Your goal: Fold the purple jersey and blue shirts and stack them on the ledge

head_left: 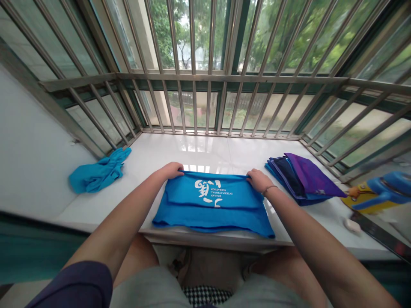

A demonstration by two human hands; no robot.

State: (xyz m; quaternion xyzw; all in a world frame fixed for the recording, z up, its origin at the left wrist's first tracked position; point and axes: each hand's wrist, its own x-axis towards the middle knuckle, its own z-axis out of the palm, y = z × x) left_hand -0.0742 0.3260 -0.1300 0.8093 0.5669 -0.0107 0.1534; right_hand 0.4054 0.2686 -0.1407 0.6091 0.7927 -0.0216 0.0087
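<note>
We see a bright blue T-shirt (212, 220), folded in layers and lying flat in the middle of a glossy white tiled window sill (205, 147), close to its front edge. Its white print (208, 190) (a large sign and the words "Dallas International Marathon") is upside down from our view. The person's left hand (169, 170) and right hand (258, 180) are both closed on the upper folded edge of the T-shirt, one at each corner, with the fingers pinching the cloth. A thin metal bracelet (269, 188) sits on the right wrist. Just beyond the right hand lies a neat stack of folded purple, navy and blue garments (305, 179), and well apart on the left side lies a crumpled blue cloth item (99, 171), perhaps another shirt. Farther right, near the sill edge, are a small white object (352, 225) and a blurred yellow and blue object (375, 192), which we cannot identify. Behind everything stand metal window bars (192, 77) with green trees outside the glass. Below the sill we see the person's grey shorts (147, 288), a black and white checked cloth (205, 294) between the legs, and a dark purple sleeve (73, 286) on the left upper arm.
</note>
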